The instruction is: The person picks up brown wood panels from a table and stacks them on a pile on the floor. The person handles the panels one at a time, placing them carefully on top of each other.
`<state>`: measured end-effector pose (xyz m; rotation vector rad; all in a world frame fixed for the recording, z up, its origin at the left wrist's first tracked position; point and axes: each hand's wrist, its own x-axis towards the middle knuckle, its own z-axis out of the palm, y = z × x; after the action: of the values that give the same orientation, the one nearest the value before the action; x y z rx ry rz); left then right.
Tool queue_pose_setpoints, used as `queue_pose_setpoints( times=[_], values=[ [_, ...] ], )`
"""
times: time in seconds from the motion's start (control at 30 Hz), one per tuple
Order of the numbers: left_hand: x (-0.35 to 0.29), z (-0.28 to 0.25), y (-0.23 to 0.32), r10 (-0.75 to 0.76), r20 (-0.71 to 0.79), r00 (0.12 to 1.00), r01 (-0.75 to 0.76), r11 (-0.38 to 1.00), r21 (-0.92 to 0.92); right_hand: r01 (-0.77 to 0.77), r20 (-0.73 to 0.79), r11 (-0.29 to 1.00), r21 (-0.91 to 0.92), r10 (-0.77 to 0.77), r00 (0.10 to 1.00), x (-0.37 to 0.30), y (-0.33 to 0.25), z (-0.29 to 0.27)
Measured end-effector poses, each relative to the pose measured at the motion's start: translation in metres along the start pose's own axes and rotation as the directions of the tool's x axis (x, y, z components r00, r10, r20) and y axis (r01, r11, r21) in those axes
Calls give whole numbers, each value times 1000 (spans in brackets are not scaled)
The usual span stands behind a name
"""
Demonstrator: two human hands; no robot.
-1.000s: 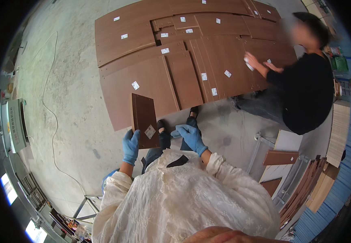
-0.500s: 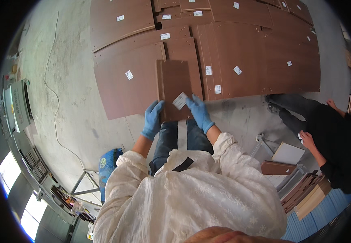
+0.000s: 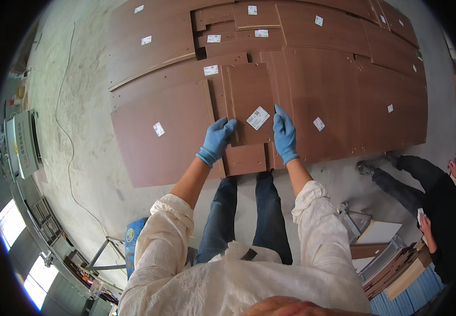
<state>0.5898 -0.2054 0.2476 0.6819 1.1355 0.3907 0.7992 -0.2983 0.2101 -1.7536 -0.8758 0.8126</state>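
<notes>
Between my two blue-gloved hands is a small brown wooden panel (image 3: 249,89) with a white label near its lower end. My left hand (image 3: 219,139) grips its left edge, fingers curled over the side. At the right edge, my right hand (image 3: 284,132) presses with its fingers pointing away from me. The panel is over a layer of larger brown panels (image 3: 322,95), across a narrow panel (image 3: 245,159); whether it rests on them I cannot tell. Left of it lies a wide panel (image 3: 159,134) with its own white label.
A person in black (image 3: 443,205) stands at the right, holding something small and white. Nearer me on that side are a metal frame (image 3: 351,221) and stacked boards (image 3: 391,271). A blue bag (image 3: 133,242) stands at lower left; a cable (image 3: 70,137) runs along the floor.
My hands have carried the small panel forward, away from my body and over the laid panels. The person in black has shifted slightly toward the lower right of the view.
</notes>
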Motion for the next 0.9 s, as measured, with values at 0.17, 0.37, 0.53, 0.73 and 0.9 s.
queue_pose_setpoints(
  times=[0.17, 0.37, 0.53, 0.73, 0.9],
  values=[
    [92, 2, -4, 104, -84, 991, -98, 993, 68, 65, -72, 876, -478, -112, 991, 66, 83, -40],
    [199, 0, 14, 180, -74, 981, -168, 975, 145, 30, -106, 584, -812, -197, 975, 110, 160, -82],
    [283, 8, 38, 152, -91, 984, -151, 988, 19, 1, -154, 560, -828, -229, 961, 138, 195, -80],
    [359, 35, 60, 227, -73, 971, -232, 970, -71, -32, -197, 541, -841, -250, 948, 146, 217, -67],
    [413, 45, 77, 172, -98, 980, -174, 985, -11, -51, -209, 582, -812, -208, 955, 149, 218, -69]
  ],
)
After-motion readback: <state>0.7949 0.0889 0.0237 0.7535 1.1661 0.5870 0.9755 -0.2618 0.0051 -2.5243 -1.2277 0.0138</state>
